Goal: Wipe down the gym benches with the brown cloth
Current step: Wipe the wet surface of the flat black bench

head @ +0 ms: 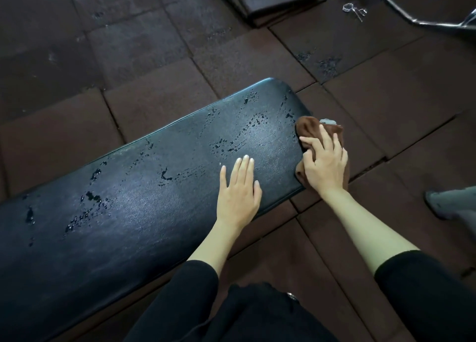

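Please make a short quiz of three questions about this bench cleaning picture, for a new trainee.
1. True or false: the left hand holds the brown cloth.
2. Where does the right hand press the cloth? A) middle of the bench top B) end edge of the bench C) floor
3. What lies scattered on the bench top?

Key:
1. False; it rests flat on the pad.
2. B
3. Water droplets.

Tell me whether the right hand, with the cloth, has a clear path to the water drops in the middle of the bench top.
Probably yes. The right hand presses the brown cloth on the bench end; only the left hand, flat on the pad, lies partly in the path to the drops.
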`<state>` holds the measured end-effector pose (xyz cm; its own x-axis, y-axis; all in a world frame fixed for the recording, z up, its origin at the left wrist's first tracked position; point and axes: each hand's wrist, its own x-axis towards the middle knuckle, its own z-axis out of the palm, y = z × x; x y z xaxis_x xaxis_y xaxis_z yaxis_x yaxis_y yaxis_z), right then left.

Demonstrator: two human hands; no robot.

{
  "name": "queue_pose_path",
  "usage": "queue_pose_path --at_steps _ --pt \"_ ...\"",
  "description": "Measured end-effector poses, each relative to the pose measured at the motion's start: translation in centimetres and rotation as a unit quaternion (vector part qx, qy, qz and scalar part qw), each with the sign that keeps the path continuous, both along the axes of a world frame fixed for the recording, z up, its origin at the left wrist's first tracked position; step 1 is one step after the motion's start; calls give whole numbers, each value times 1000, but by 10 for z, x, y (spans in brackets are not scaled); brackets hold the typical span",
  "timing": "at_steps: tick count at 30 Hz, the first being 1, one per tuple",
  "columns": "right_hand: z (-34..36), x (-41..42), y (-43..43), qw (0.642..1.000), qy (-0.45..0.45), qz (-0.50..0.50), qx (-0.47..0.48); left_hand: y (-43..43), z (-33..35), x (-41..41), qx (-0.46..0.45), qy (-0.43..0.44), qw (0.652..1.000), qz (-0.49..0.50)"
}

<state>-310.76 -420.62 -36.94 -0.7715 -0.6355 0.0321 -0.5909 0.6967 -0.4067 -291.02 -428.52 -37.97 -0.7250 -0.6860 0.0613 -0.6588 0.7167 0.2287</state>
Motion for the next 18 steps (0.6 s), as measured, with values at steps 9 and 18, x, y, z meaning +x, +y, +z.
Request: queue_pose_path --at_steps 9,18 --pt "4 6 -32 997 24 -32 60 2 3 -2 10 -12 1000 2" --pt "3 60 -24 982 57 172 50 1 2 2 -8 -8 1000 -1"
